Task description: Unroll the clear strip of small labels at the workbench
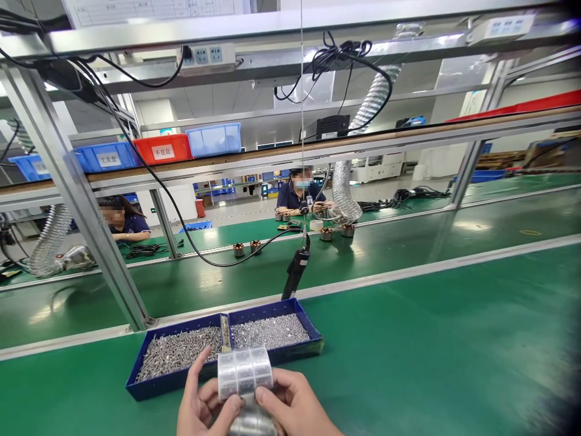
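A roll of silvery printed labels (245, 370) is held between my two hands at the bottom centre, in front of a blue tray. My left hand (202, 399) grips its left side, thumb on the labels and one finger raised. On the right side, my right hand (295, 402) pinches the strip with its thumb, the other fingers partly hidden behind it. Just beyond the hands lies the blue divided tray (157, 383), with screws (179, 351) in the left compartment and small metal parts (270, 331) in the right one.
A black electric screwdriver (296, 272) hangs behind the tray. Copper-wound parts (325, 234) stand on the far green bench. An upright metal post (91, 181) rises at the left. Two people (297, 197) sit across the bench. Plastic bins (163, 149) line the shelf.
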Tool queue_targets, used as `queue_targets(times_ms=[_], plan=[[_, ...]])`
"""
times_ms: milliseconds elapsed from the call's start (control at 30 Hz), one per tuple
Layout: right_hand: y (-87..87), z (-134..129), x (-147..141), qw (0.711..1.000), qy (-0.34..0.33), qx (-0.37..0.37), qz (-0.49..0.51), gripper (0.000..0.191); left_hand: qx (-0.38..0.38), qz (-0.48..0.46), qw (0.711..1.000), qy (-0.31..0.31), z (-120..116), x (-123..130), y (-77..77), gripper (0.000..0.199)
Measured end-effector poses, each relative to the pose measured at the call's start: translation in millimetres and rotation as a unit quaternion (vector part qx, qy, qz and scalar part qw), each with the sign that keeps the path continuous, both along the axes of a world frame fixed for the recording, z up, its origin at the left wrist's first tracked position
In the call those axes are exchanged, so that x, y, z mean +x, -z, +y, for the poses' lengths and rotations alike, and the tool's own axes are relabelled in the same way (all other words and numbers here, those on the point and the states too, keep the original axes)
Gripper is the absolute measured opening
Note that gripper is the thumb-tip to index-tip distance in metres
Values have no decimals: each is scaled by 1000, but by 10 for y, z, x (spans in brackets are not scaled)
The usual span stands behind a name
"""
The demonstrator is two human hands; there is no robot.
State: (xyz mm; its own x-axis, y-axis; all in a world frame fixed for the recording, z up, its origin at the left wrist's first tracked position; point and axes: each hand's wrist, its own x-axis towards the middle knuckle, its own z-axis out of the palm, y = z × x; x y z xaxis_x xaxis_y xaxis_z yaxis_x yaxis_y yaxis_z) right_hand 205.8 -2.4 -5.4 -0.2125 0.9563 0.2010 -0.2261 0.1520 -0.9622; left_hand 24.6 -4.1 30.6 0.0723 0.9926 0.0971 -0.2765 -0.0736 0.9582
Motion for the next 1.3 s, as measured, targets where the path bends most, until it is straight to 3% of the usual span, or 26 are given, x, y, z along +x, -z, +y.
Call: queue_targets(times_ms=[167, 233, 333, 400, 500, 667, 800, 1000, 1167, 1300], plan=[[-113, -60, 34, 981, 42, 152, -113, 24, -7, -7, 1000, 10, 53, -48, 17, 106], [-93, -72, 28, 987, 30, 123, -97, 27, -1, 22, 1000, -3, 48, -73, 32, 96], [-33, -65, 5, 999, -24, 16, -19, 51, 22, 84, 996, -24, 12, -108, 50, 86], [-17, -53, -10, 998, -55, -15, -2, 58, 35, 117, 992, -32, -20, -119, 49, 83], [-42, -45, -20, 998, -59, -12, -7, 57, 40, 115, 992, -20, -43, -107, 35, 82], [-95, -69, 0, 999, 6, 24, -25, 45, 16, 40, 999, 24, 28, -98, 57, 83], [-93, -66, -3, 998, 29, 45, -39, 44, 41, 50, 996, 61, 79, -163, 117, 76], [-97, -51, -35, 999, -3, -46, -28, 67, 79, 108, 989, 58, 31, -183, 104, 71], [-88, -39, -21, 999, 24, -28, -19, 65, 67, 56, 995, 49, 49, -186, 57, 80], [-76, -10, -125, 998, 43, -51, -21, 76, 55, 87, 995, 2, -49, -176, -19, 80]])
